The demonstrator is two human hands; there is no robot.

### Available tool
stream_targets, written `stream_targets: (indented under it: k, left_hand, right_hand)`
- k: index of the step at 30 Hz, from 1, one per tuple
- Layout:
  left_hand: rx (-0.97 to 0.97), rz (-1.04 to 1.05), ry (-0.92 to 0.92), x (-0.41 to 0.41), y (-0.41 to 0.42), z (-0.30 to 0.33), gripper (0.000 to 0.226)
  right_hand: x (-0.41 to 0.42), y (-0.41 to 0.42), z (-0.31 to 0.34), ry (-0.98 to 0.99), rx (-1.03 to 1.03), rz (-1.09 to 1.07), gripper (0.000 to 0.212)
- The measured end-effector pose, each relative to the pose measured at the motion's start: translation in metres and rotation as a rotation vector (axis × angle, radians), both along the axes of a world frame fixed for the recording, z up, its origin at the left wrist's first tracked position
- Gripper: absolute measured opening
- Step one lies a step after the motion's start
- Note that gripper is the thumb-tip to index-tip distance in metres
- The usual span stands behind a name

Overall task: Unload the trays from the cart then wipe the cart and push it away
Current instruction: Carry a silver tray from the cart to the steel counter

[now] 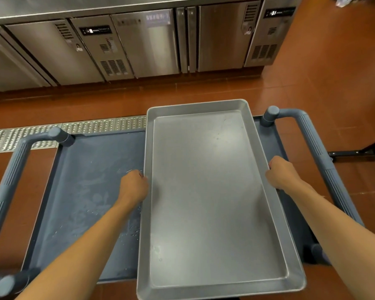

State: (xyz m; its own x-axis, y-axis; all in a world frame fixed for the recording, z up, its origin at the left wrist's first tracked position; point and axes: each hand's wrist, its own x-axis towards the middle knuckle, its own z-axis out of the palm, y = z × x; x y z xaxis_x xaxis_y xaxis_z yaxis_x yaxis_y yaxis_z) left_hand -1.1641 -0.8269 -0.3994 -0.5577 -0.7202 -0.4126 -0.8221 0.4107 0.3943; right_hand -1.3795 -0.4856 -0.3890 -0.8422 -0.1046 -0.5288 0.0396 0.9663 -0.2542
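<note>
Evidently unloading was underway: left hand (pixel 134 184) and right hand (pixel 278 172) each curled around a long rim of the metal tray (pixel 208 191), held between them above the blue cart (pixel 91 191). Left of the grip, the wet shelf showed bare. Wiping and pushing remained.

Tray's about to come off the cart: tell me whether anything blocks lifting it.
Nothing visible does. The left hand and right hand already grip the metal tray's long edges, and it holds nothing.
</note>
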Motion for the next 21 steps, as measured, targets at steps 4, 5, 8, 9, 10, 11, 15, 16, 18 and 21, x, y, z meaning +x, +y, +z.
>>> stream_targets:
  k: [4, 5, 8, 9, 10, 11, 15, 16, 18, 21]
  left_hand:
    - [-0.045, -0.030, -0.032, -0.006, -0.003, 0.023, 0.035]
    - [-0.058, -0.037, -0.049, -0.009, -0.006, 0.031, 0.030]
    - [-0.076, -0.072, -0.088, -0.018, -0.016, 0.064, 0.031]
    - [-0.078, -0.077, -0.083, -0.021, -0.018, 0.078, 0.038]
    - [-0.079, -0.092, -0.078, -0.025, -0.021, 0.093, 0.042]
    - [-0.097, -0.114, -0.072, -0.028, -0.023, 0.110, 0.044]
    - [-0.161, -0.098, 0.002, -0.039, -0.025, 0.182, 0.034]
    - [-0.174, -0.082, 0.027, -0.041, -0.024, 0.201, 0.028]
    - [-0.204, -0.075, 0.074, -0.044, -0.023, 0.238, 0.024]
    - [-0.244, -0.070, 0.129, -0.048, -0.026, 0.291, 0.025]
  right_hand:
    - [-0.006, -0.007, 0.021, 0.001, 0.023, 0.016, 0.025]
    - [-0.008, -0.009, 0.030, -0.006, 0.034, 0.026, 0.029]
    - [-0.013, -0.017, 0.064, -0.044, 0.111, 0.071, 0.036]
    - [-0.015, -0.019, 0.076, -0.044, 0.122, 0.088, 0.036]
    - [-0.018, -0.020, 0.088, -0.037, 0.110, 0.107, 0.033]
    - [-0.022, -0.020, 0.101, -0.024, 0.084, 0.121, 0.028]
    - [-0.031, -0.021, 0.169, 0.036, -0.047, 0.169, 0.010]
    - [-0.033, -0.021, 0.187, 0.051, -0.074, 0.180, 0.009]
    - [-0.038, -0.020, 0.222, 0.083, -0.115, 0.190, 0.007]
    - [-0.043, -0.018, 0.279, 0.137, -0.174, 0.187, 0.009]
